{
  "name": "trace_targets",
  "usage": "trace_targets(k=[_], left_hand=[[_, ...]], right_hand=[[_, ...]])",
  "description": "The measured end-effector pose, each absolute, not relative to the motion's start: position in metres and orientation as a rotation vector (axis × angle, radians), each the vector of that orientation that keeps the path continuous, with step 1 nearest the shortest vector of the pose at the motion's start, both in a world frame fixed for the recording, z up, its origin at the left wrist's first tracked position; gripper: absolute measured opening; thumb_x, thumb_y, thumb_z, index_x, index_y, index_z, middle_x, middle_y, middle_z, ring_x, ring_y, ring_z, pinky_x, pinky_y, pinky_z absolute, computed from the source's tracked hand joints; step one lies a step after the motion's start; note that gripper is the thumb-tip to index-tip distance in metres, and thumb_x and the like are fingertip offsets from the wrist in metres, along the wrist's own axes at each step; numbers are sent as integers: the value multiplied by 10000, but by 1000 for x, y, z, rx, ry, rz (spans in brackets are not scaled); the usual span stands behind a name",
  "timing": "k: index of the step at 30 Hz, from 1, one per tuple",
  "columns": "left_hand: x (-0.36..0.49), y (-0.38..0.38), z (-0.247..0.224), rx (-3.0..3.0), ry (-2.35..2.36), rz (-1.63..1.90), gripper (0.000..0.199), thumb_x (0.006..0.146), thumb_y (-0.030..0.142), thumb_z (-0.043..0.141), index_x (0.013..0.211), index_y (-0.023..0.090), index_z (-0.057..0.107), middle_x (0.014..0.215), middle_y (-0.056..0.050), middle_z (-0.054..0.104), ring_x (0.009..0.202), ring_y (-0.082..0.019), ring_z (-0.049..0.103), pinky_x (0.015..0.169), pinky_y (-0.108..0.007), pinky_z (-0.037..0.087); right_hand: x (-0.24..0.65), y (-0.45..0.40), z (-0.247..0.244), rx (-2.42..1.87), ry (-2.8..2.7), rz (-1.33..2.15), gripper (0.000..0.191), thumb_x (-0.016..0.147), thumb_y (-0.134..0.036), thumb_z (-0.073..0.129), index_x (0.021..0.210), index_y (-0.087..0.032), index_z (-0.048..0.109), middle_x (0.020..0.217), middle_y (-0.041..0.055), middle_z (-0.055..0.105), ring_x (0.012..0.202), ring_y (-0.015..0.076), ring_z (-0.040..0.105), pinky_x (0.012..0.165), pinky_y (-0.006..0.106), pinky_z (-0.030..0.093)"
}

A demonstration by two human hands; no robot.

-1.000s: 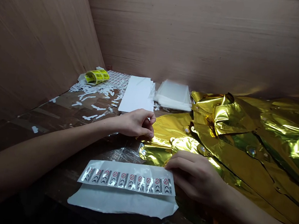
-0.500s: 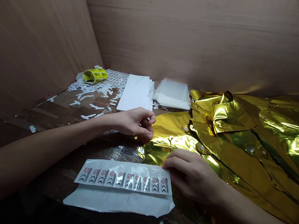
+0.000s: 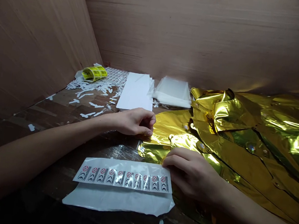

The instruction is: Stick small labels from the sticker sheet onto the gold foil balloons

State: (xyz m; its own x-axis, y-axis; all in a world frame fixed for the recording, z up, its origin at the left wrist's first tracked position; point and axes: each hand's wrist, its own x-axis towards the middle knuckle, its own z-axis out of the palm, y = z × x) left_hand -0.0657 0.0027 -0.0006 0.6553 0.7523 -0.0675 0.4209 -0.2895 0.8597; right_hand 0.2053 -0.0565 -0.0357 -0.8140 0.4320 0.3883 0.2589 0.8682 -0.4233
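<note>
Closest, a white backing sheet (image 3: 117, 201) lying flat on the dark counter (image 3: 36, 115), with a strip of printed labels (image 3: 123, 175) just above it. Right hand (image 3: 192, 176) at the strip's right end, fingers half-curled and touching its edge, firm grip or light touch impossible to tell. Left hand (image 3: 135, 122) curled nearly closed, fingertips against crumpled gold foil (image 3: 241, 145), anything pinched between them too small to tell. Beyond, a stack of white paper (image 3: 135, 91) beside a stack of clear sleeves (image 3: 172, 92). Farther left, a yellow label roll (image 3: 94, 73) among white scraps (image 3: 87, 93), against a brown panel (image 3: 199, 35).
</note>
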Motion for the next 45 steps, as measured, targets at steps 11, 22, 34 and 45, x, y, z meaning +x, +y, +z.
trace_targets(k=[11, 22, 34, 45], left_hand=[[-67, 7, -10, 1908, 930, 469, 259, 812, 245, 712, 879, 184, 469, 819, -12, 664, 721, -137, 640, 626, -254, 486], [-65, 5, -4, 2084, 1035, 408, 220, 803, 284, 726, 860, 168, 548, 759, 2, 639, 654, -115, 562, 563, -231, 410], [-51, -1, 6, 2102, 1228, 393, 294, 685, 308, 850, 807, 155, 632, 703, -1, 699, 630, -131, 637, 566, -234, 437], [-28, 15, 15, 2265, 1567, 372, 703, 296, 390, 982, 841, 188, 585, 687, 11, 637, 647, -175, 561, 548, -257, 324]], right_hand=[[206, -57, -36, -518, -2571, 489, 103, 946, -151, 571, 1031, -193, 610, 937, 48, 652, 812, 151, 570, 711, 278, 428], [207, -57, -38, -522, -2574, 494, 87, 961, -167, 563, 1024, -189, 619, 934, 53, 652, 822, 154, 573, 719, 282, 430], [204, -57, -35, -525, -2560, 492, 88, 942, -154, 572, 1003, -185, 628, 937, 55, 662, 817, 158, 572, 711, 286, 432], [202, -57, -36, -478, -2585, 395, 98, 928, -161, 569, 980, -183, 649, 892, 57, 654, 788, 155, 559, 700, 281, 433]])
